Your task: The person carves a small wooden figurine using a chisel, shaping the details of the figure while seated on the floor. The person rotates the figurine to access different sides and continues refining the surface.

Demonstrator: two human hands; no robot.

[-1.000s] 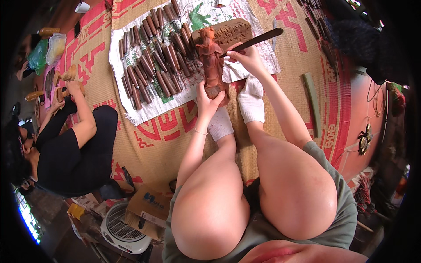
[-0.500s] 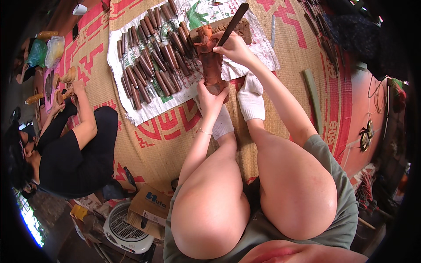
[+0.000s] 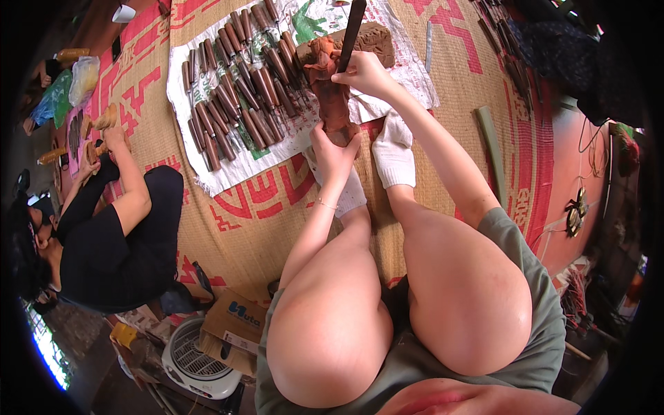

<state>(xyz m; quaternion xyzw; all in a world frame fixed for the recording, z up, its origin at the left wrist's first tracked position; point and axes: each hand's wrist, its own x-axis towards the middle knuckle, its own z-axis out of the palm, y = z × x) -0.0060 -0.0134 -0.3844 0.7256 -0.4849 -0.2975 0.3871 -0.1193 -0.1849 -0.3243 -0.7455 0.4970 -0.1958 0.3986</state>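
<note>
A reddish-brown carved wooden figure (image 3: 333, 104) stands out in front of me, its top leaning by a carved brown block (image 3: 374, 45). The fingers of my left hand (image 3: 335, 148) are wrapped round its lower end. In my right hand (image 3: 368, 75) is a long, dark, flat-handled tool (image 3: 353, 33), pinched near the figure's upper part. The tool's working end is hidden behind my fingers and the figure. To the left, several brown-handled carving tools (image 3: 265, 86) lie in rows on a white printed cloth (image 3: 235, 178).
At the left sits a co-worker in black (image 3: 124, 249), holding a light wooden piece (image 3: 106, 117). A pale green strip (image 3: 490, 149) and a thin metal strip (image 3: 428, 47) lie on the straw mat (image 3: 456, 131). A cardboard box (image 3: 234, 321) and white heater-like appliance (image 3: 200, 360) stand lower left.
The dark tool has swung more upright, its upper end shifting left, and my right hand has moved slightly left. My left hand keeps hold of the figure.
</note>
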